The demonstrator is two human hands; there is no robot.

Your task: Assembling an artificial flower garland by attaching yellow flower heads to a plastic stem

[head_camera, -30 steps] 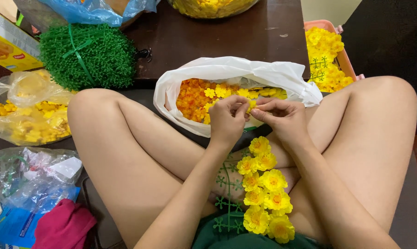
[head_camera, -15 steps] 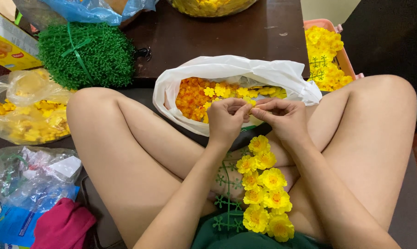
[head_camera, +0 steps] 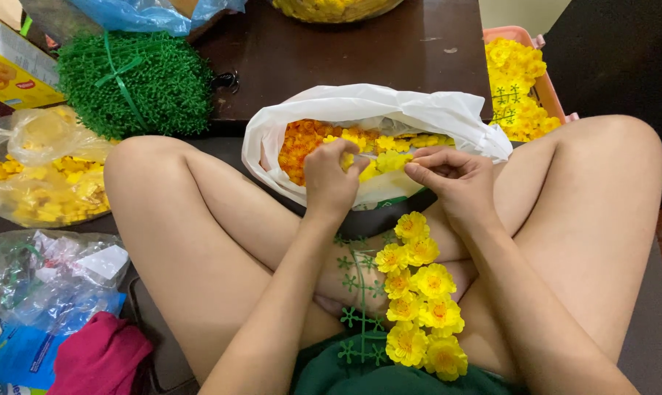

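The left hand (head_camera: 331, 179) pinches a yellow flower (head_camera: 391, 162) just over the white bag (head_camera: 375, 110), loose blooms within reach. Beside it, the right hand's (head_camera: 455, 179) fingertips close together. Below them hangs the flowered green stem (head_camera: 411, 300).

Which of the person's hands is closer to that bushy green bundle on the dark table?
Left. The left hand is over the white bag, just right of the green bundle; the right hand lies farther right.
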